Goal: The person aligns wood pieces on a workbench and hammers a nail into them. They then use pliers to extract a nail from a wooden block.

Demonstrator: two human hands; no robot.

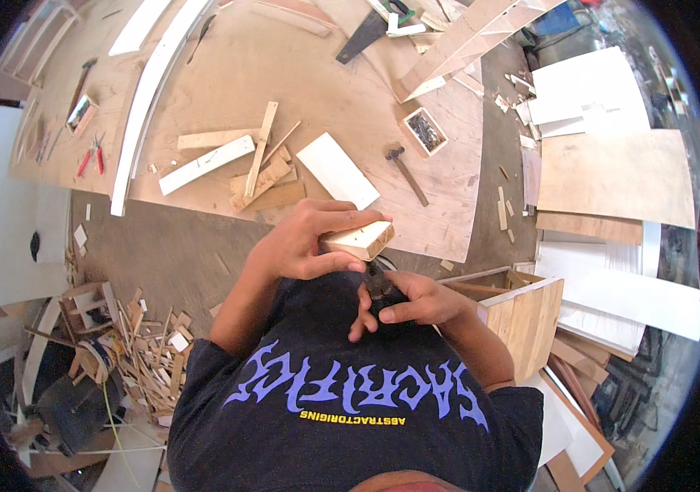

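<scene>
Plywood makes the top of the big desk (452,176), its grain dusty, its near edge running just beyond the person in the black shirt (243,418). From where I stand, the left hand (305,242) is partly closed around a pale wood block (362,239), fingers laid over the top and thumb along the near side. That block is held up in front of the chest, overlapping the desk's near edge as seen from above. Below it, the right hand (415,302) is wrapped around a dark tool (381,289), thumb across it; the tool's far end comes right up to the block's near corner, though I can't tell whether they touch.

Beyond the hands, a white board (338,170) lies near the desk's edge, with a hammer (409,178) to its right and a small box (439,149) of dark bits farther back. Plywood surface stretches between the hammer and the right edge, and again between the loose sticks and the long white strip (138,123) at left. Grey floor (170,246) opens between the desk and the left forearm, down to a scrap pile (149,353); on the right, a wooden box (526,324) stands close by the right elbow.
</scene>
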